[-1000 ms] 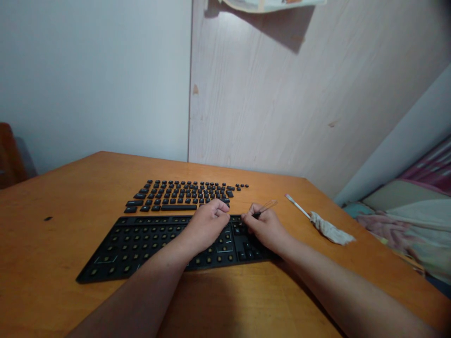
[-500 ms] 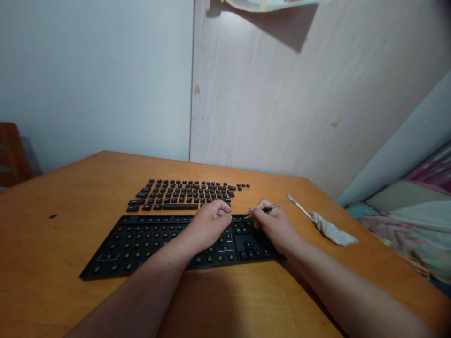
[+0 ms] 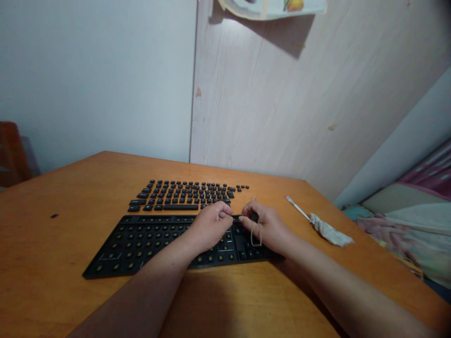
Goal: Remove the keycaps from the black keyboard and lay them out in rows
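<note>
A black keyboard with its keycaps taken off lies on the orange wooden table. The removed black keycaps lie in rows just behind it. My left hand rests curled on the keyboard's right part, fingers closed; what they pinch is hidden. My right hand is beside it at the keyboard's top right, closed on a thin wire keycap puller whose loop hangs over the back of the hand.
A white stick with a crumpled cloth lies on the table to the right. A bed with patterned covers is beyond the table's right edge. A wood-grain panel and wall stand behind. A dark speck lies far left.
My right hand has turned the wire puller from pointing up and right to hanging down over the hand, and moved slightly left toward my left hand. My left hand has barely moved.
</note>
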### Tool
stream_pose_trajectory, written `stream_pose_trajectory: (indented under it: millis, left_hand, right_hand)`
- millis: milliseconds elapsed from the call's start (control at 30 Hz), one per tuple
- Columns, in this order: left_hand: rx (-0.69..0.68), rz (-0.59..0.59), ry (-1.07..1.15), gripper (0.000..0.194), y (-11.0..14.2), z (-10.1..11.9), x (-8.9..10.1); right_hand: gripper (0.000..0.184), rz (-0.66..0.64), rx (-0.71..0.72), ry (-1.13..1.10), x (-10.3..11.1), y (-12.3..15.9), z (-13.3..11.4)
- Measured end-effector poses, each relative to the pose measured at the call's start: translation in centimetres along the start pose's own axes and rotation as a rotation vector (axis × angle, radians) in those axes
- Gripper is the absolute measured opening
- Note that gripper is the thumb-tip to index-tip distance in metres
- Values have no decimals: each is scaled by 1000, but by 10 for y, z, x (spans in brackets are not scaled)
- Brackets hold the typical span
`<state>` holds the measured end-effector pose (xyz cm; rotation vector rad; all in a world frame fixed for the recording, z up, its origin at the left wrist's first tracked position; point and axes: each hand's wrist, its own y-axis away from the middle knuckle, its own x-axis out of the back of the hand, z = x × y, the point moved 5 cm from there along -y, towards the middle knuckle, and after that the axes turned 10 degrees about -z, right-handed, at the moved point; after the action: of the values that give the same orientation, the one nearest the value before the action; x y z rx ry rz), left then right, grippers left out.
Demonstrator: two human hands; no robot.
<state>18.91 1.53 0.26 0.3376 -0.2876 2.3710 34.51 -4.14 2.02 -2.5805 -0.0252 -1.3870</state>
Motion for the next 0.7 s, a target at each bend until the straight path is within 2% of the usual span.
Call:
stream_pose_trajectory:
  millis: [167,433,700]
  left_hand:
    - [-2,-15,17,13,-1,-3,-1]
    - [13,-21,7,11,0,2,-1]
    - [-17,-11,13,11,0,1,-1]
  right_hand:
    - [19,-100,-120,185,-7,-5,-8]
    - [12,-141,-184,225,-10,-9,-9]
    - [16,-122,-123,227,-14,-10,-11]
